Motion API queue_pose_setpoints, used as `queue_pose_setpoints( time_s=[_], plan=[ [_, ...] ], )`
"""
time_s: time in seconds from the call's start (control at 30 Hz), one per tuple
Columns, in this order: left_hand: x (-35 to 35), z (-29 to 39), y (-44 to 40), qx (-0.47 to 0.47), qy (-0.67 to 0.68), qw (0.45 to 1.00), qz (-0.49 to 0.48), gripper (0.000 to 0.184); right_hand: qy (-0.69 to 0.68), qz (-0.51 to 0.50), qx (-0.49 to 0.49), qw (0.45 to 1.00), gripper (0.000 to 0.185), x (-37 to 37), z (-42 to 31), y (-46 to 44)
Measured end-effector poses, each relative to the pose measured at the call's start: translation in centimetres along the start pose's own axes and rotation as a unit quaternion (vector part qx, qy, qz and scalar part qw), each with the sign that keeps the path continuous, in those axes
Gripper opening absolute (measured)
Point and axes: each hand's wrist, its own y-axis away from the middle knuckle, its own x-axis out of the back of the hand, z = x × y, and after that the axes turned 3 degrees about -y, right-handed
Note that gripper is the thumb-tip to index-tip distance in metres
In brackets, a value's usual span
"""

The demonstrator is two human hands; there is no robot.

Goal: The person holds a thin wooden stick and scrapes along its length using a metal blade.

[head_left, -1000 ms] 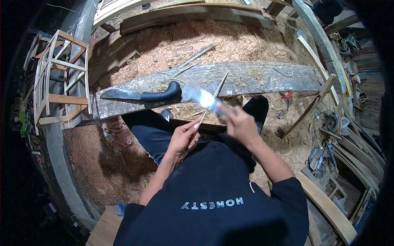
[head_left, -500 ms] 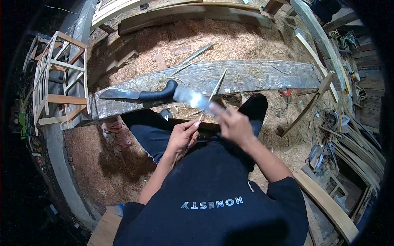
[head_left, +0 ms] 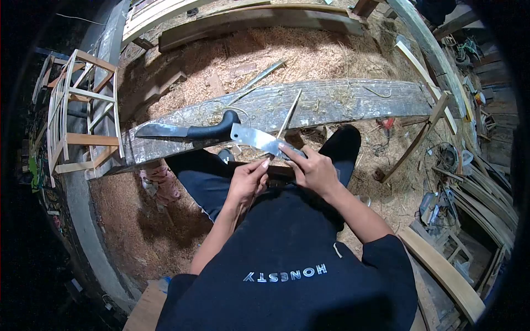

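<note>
My left hand [head_left: 247,182] pinches the near end of a thin pale strip [head_left: 290,112], whose far end reaches over the wooden beam [head_left: 381,105]. My right hand [head_left: 317,172] is closed on the handle of a broad, shiny blade [head_left: 254,138] with a hole near its tip. The blade lies across the strip close to my left fingertips; whether the edge touches it, I cannot tell. On the beam, left of the blade, rests a large knife [head_left: 163,129] with a curved black handle.
Slatted wooden frame [head_left: 91,138] stands at the left end of the beam. Wood shavings [head_left: 309,52] cover the ground. Leaning slats [head_left: 417,143] stand at the right, near bundled strips [head_left: 486,215]. A long board [head_left: 441,273] lies at lower right.
The blade was blurred by motion before and now shows sharply. My right hand has moved slightly toward my left hand and lower. My left hand has barely moved.
</note>
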Motion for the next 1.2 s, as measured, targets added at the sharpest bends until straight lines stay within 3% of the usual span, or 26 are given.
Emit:
queue_pose_setpoints(
  time_s=[0.37,0.47,0.53,0.6,0.67,0.73,0.8,0.87,0.9,1.0,1.03,1.13,1.17,1.2],
  plan=[
    [-0.2,0.5,0.4,-0.006,0.005,1.000,-0.003,0.030,0.015,0.039,0.013,0.999,0.053,-0.2,0.3,-0.3],
    [0.9,-0.5,1.4,0.011,-0.013,0.999,-0.033,0.033,0.054,0.067,-0.185,0.979,0.046,1.6,3.9,-1.4],
    [0.9,-0.4,2.5,0.031,-0.022,0.999,-0.015,0.033,0.124,0.075,-0.124,0.982,0.044,3.0,5.5,-1.2],
    [0.6,-0.1,2.0,0.022,-0.022,0.999,-0.009,0.033,0.061,0.008,-0.088,0.994,0.042,2.5,3.3,-0.5],
    [0.6,-0.4,1.0,0.016,-0.010,1.000,-0.018,0.033,0.013,-0.007,0.018,1.000,0.044,0.4,0.9,0.8],
    [0.5,-0.7,0.6,0.024,0.017,0.999,-0.028,0.033,0.005,0.007,0.041,0.999,0.044,0.2,-0.1,0.7],
    [0.6,-0.8,1.0,0.027,0.001,0.999,-0.020,0.034,0.027,0.029,-0.063,0.997,0.044,-0.1,1.9,-0.2],
    [0.4,-0.4,1.5,0.016,0.000,1.000,-0.022,0.032,0.059,0.086,-0.099,0.990,0.044,0.3,3.8,-1.3],
    [0.5,-0.2,1.5,0.023,0.001,1.000,-0.018,0.032,0.028,0.064,-0.113,0.991,0.045,0.8,3.1,-1.2],
    [0.7,-0.6,1.1,0.026,-0.021,0.999,-0.014,0.033,0.017,0.001,0.038,0.999,0.048,-0.1,1.2,0.7],
    [0.8,-0.6,1.2,0.015,-0.029,0.999,-0.028,0.035,0.025,-0.014,0.026,0.999,0.047,0.3,1.7,0.6],
    [0.3,-0.1,1.9,0.026,-0.011,0.999,-0.022,0.035,0.089,0.090,-0.086,0.988,0.044,1.5,5.4,-2.0],
    [0.7,-0.6,1.5,0.022,-0.009,0.999,-0.033,0.035,0.062,0.060,-0.099,0.991,0.041,1.5,4.9,-1.8],
    [0.5,-0.6,1.4,0.019,-0.007,0.999,-0.032,0.035,0.052,0.042,-0.032,0.997,0.042,0.7,4.1,-0.9]
  ],
)
